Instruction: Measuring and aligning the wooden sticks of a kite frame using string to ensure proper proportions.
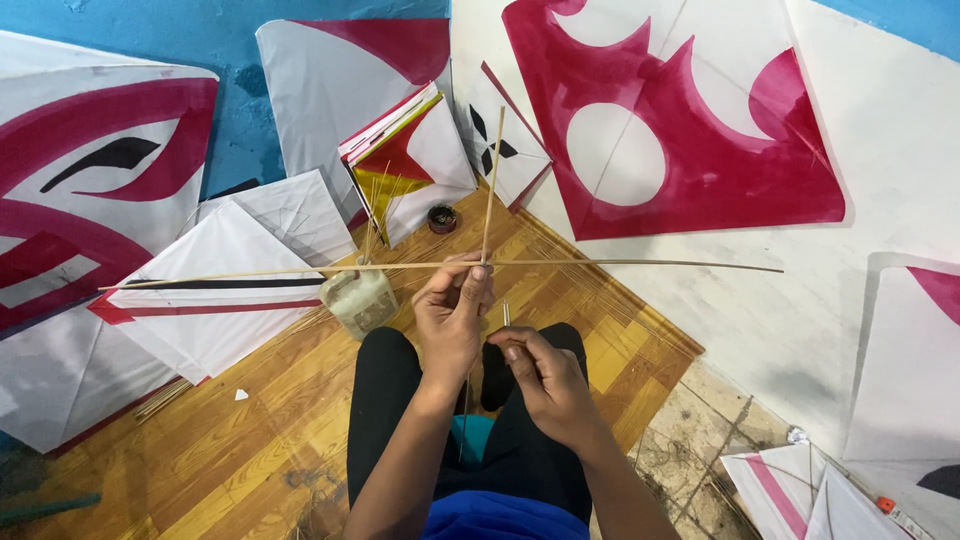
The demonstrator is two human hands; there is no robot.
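Note:
My left hand (450, 315) pinches two thin bamboo sticks where they cross. The long stick (640, 264) runs level from far left to far right. The upright stick (492, 170) rises from my fingers toward the wall. My right hand (545, 380) sits just below and to the right, above my lap, pinching a small thin tool or thread end (506, 314) that points up. My black-trousered legs are folded beneath both hands.
White and red paper kites lean on the blue wall (90, 170) and the white wall (690, 110). A stack of kites (405, 150) stands in the corner. A cloudy jar holding sticks (360, 298) and a small dark pot (442, 218) stand on the wooden floor. Loose sticks lie about.

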